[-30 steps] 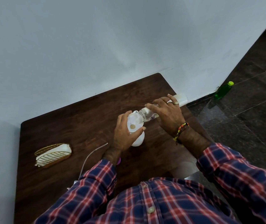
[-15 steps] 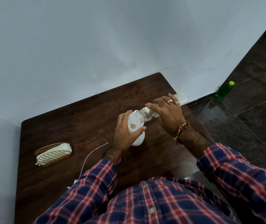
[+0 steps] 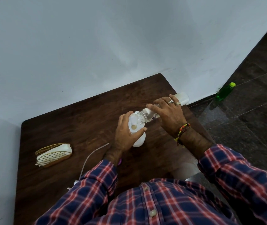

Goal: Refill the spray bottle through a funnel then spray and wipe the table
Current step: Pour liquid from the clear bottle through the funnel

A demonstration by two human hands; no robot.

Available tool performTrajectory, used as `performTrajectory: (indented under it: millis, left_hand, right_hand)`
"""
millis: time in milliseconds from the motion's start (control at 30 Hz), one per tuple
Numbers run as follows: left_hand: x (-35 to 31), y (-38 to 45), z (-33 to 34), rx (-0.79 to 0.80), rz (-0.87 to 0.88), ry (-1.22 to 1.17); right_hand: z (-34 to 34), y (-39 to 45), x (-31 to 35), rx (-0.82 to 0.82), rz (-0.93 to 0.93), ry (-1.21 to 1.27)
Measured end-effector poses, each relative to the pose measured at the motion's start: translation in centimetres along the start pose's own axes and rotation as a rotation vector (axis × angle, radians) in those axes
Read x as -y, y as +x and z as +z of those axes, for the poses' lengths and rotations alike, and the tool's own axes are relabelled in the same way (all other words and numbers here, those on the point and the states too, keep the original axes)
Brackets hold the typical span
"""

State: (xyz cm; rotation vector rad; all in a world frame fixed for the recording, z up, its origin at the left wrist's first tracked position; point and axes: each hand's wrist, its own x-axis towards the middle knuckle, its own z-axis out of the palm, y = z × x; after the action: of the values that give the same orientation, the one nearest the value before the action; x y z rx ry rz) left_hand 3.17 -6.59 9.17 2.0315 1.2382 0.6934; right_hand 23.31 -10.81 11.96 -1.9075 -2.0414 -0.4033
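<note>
A white spray bottle (image 3: 139, 140) stands on the dark wooden table (image 3: 80, 120) with a white funnel (image 3: 133, 122) in its mouth. My left hand (image 3: 126, 135) wraps around the funnel and bottle neck. My right hand (image 3: 166, 111) grips a clear plastic bottle (image 3: 145, 116), tipped almost flat, its open threaded mouth over the funnel. The clear bottle's far end is hidden behind my right hand.
A gold wire basket (image 3: 54, 154) with white cloth or tissue lies at the table's left. A thin white tube (image 3: 90, 155) runs toward my left sleeve. A white object (image 3: 183, 97) sits at the table's far right corner. A green bottle (image 3: 224, 91) stands on the floor by the wall.
Almost nothing has moved. Both hands keep their grips, and the clear bottle stays tipped over the funnel.
</note>
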Motion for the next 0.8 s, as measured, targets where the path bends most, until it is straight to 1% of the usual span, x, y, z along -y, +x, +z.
performTrajectory:
  millis: [333,800]
  left_hand:
    - [-0.07,-0.1,-0.2,0.006,0.011,-0.021]
    - [0.18,-0.04,-0.11,0.017,0.004,-0.008]
  right_hand:
    - [0.06,0.1,0.03,-0.022,-0.003,0.006]
    - [0.17,0.09,-0.02,-0.008,-0.011,-0.005]
